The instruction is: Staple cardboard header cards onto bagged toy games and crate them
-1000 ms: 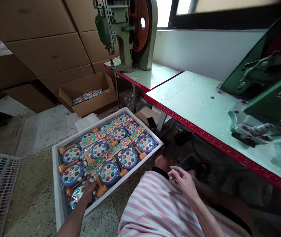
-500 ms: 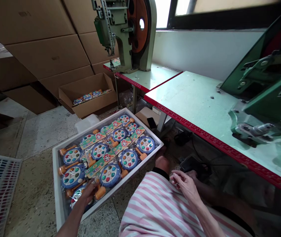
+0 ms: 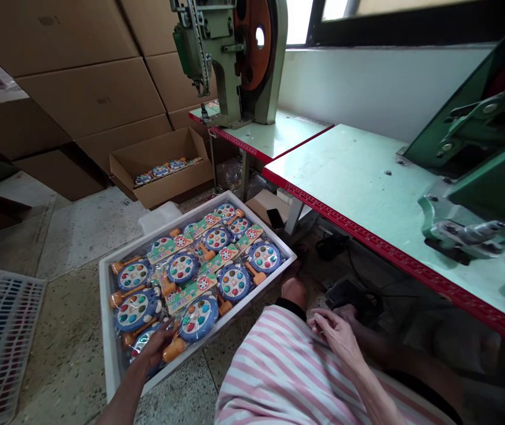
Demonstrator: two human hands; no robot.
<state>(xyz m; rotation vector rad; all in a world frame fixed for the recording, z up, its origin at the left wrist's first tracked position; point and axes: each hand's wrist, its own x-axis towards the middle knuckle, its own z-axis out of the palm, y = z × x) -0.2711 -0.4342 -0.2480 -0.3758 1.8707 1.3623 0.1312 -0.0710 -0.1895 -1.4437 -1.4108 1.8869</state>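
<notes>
Lower left of frame: left hand (image 3: 155,348) grips bagged blue round plastic toy (image 3: 196,319) in white tray (image 3: 106,330), lifting step; right hand (image 3: 338,336) rests loosely open, empty, on striped lap.

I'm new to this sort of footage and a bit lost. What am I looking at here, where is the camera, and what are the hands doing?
The camera sits on a person's head and looks forward and down, so you see their own arms and their striped lap. There is no robot, only two bare hands. The left hand reaches into a white tray on the floor and grips a bagged toy, a blue round one with coloured dots and an orange handle. Many more bagged toys fill that tray. The right hand rests on the striped cloth, holding nothing. To the right stands a pale green table carrying a green machine. Behind are a second machine and an open cardboard box with a few more toys.
</notes>
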